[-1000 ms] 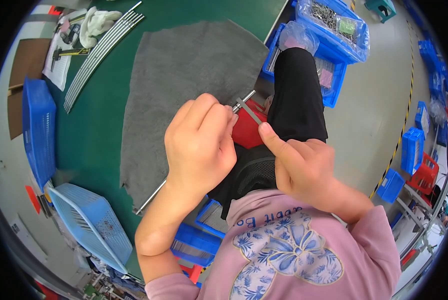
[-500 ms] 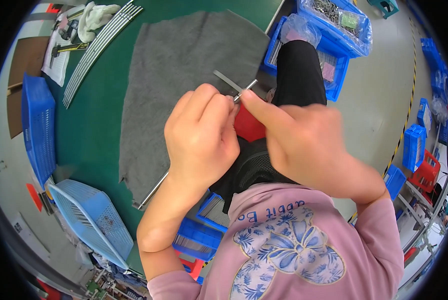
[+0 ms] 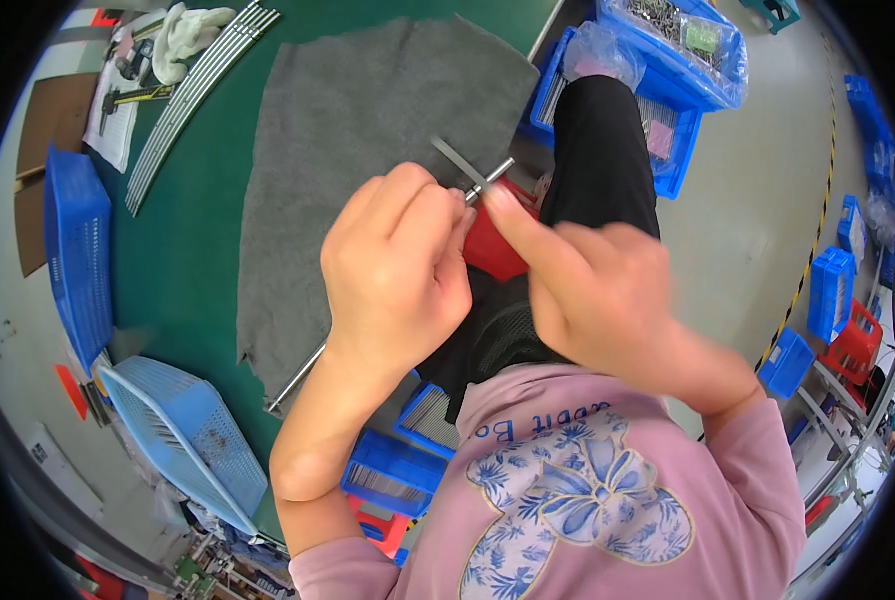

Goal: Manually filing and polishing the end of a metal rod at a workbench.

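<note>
My left hand (image 3: 393,265) is closed around a long, thin metal rod (image 3: 298,378). The rod slants from beneath my left forearm up to a bare end beyond my fist, near the knee. My right hand (image 3: 603,290) grips a narrow flat file (image 3: 458,160), with the index finger stretched along it. The file lies across the rod close to its far end, and the two touch there. My right hand is slightly blurred; its other fingers are curled under and partly hidden. Below the hands spreads a grey cloth (image 3: 368,110).
The cloth covers part of a green table (image 3: 193,250). Several metal rods (image 3: 196,105) lie at the far left beside calipers (image 3: 138,97) and a white glove (image 3: 185,45). Blue baskets (image 3: 78,250) flank the table's left edge. Blue bins (image 3: 683,165) of metal parts stand beyond my knee.
My right hand has shifted slightly left and down with the file, which still crosses the rod. My left hand has moved a little left, keeping its grip.
</note>
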Action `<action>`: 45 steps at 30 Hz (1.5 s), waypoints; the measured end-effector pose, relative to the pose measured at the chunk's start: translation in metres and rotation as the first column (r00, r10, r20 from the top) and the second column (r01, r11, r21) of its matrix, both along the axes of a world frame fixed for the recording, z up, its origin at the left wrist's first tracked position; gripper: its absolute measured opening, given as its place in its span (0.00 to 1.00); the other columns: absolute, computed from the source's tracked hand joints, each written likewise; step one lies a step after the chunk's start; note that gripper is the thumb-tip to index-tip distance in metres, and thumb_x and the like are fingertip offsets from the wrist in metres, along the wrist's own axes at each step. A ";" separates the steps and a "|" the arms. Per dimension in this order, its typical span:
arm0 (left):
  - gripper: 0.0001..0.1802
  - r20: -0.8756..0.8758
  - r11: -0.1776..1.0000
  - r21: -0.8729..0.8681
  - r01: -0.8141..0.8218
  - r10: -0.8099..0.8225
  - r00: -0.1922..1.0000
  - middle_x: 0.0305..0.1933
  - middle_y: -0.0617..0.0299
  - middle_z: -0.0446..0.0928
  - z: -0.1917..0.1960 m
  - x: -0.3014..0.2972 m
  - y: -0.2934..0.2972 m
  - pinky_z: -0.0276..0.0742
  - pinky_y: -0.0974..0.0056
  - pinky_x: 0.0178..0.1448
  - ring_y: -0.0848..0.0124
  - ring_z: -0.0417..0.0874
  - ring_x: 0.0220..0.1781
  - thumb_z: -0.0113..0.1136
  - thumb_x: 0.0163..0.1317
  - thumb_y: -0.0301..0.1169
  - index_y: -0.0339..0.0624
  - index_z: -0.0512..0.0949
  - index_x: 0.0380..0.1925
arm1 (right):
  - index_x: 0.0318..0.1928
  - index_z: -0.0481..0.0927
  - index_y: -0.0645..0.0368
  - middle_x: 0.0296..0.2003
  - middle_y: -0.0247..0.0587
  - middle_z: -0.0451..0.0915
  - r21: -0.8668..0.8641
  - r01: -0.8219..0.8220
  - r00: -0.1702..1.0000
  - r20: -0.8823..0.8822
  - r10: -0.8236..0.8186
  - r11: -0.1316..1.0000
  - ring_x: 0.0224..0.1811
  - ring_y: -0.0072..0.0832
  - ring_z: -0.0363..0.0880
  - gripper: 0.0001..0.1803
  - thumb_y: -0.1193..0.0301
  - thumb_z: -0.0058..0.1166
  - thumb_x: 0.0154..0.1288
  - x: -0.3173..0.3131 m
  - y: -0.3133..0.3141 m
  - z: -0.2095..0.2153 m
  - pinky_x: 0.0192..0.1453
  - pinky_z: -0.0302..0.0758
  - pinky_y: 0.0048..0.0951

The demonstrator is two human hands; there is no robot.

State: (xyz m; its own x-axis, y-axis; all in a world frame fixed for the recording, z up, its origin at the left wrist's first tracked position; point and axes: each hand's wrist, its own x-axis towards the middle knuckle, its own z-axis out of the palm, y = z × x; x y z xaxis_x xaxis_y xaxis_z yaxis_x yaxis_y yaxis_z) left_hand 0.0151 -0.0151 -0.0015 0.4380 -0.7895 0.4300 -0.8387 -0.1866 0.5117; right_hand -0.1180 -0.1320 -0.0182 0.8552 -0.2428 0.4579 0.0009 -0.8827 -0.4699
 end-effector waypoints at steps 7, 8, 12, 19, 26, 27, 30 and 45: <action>0.10 0.010 1.000 0.025 -0.013 0.013 1.000 0.24 0.58 0.70 0.000 -0.001 0.002 0.69 0.60 0.27 0.60 0.73 0.24 0.64 0.41 0.16 0.38 0.74 0.22 | 0.52 0.82 0.62 0.14 0.32 0.66 0.071 0.054 0.997 0.052 -0.058 0.996 0.11 0.27 0.61 0.29 0.84 0.53 0.43 -0.009 0.012 -0.024 0.17 0.60 0.29; 0.10 0.010 1.000 0.027 -0.012 0.012 1.000 0.24 0.58 0.70 0.000 0.000 0.001 0.69 0.60 0.27 0.60 0.73 0.24 0.64 0.41 0.16 0.38 0.74 0.22 | 0.51 0.83 0.62 0.14 0.32 0.65 0.068 0.049 0.992 0.110 -0.056 0.996 0.11 0.27 0.60 0.29 0.84 0.53 0.43 -0.003 0.010 -0.023 0.17 0.59 0.28; 0.10 -0.018 1.000 0.016 -0.026 0.027 0.999 0.24 0.58 0.70 0.002 -0.001 0.001 0.70 0.60 0.27 0.60 0.74 0.24 0.64 0.40 0.16 0.37 0.74 0.22 | 0.50 0.83 0.64 0.13 0.31 0.63 0.059 0.056 0.974 0.217 -0.068 0.997 0.10 0.26 0.59 0.28 0.84 0.53 0.41 0.008 0.013 -0.036 0.16 0.57 0.28; 0.10 -0.009 0.999 0.024 -0.038 0.038 0.999 0.24 0.59 0.71 0.000 0.001 0.004 0.70 0.61 0.27 0.60 0.74 0.24 0.64 0.41 0.16 0.38 0.73 0.21 | 0.50 0.80 0.69 0.14 0.32 0.62 0.066 -0.034 0.966 0.257 0.016 0.997 0.11 0.26 0.59 0.27 0.86 0.53 0.43 -0.039 0.008 -0.070 0.18 0.56 0.27; 0.09 0.019 1.000 0.004 0.009 -0.009 1.000 0.24 0.55 0.72 0.001 0.002 0.005 0.68 0.67 0.27 0.64 0.73 0.23 0.64 0.45 0.13 0.33 0.73 0.23 | 0.52 0.81 0.66 0.13 0.29 0.59 0.128 0.002 0.947 0.318 -0.043 0.992 0.10 0.23 0.56 0.30 0.86 0.52 0.40 -0.040 0.006 -0.074 0.16 0.53 0.25; 0.08 0.010 1.000 -0.005 0.013 -0.013 1.000 0.25 0.55 0.72 0.001 0.002 0.005 0.68 0.68 0.26 0.65 0.73 0.23 0.64 0.45 0.14 0.32 0.74 0.24 | 0.52 0.81 0.66 0.13 0.29 0.58 0.161 0.005 0.949 0.312 -0.056 0.987 0.10 0.23 0.55 0.30 0.86 0.52 0.41 -0.039 0.007 -0.073 0.16 0.53 0.25; 0.08 -0.001 1.000 -0.005 0.015 -0.015 1.000 0.25 0.55 0.72 0.001 0.002 0.005 0.67 0.69 0.26 0.67 0.73 0.23 0.64 0.46 0.14 0.32 0.75 0.24 | 0.53 0.81 0.64 0.12 0.29 0.58 0.211 -0.020 0.949 0.311 -0.047 0.977 0.10 0.23 0.55 0.30 0.86 0.53 0.42 -0.037 0.010 -0.074 0.16 0.54 0.26; 0.13 -0.027 0.992 0.045 -0.118 0.120 0.992 0.25 0.60 0.70 0.000 -0.006 0.001 0.67 0.62 0.26 0.63 0.73 0.23 0.68 0.43 0.19 0.40 0.73 0.25 | 0.53 0.78 0.69 0.16 0.36 0.71 0.249 -0.073 0.978 0.208 0.020 0.966 0.12 0.28 0.64 0.24 0.87 0.52 0.52 -0.039 0.008 -0.068 0.18 0.61 0.26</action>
State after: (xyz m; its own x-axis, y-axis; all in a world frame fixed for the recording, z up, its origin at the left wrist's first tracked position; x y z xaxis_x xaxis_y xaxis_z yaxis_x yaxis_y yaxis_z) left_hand 0.0086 -0.0146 -0.0010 0.5418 -0.7487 0.3819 -0.7939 -0.3067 0.5250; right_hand -0.1570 -0.1238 -0.0866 0.7644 -0.3357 0.5505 0.1570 -0.7311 -0.6640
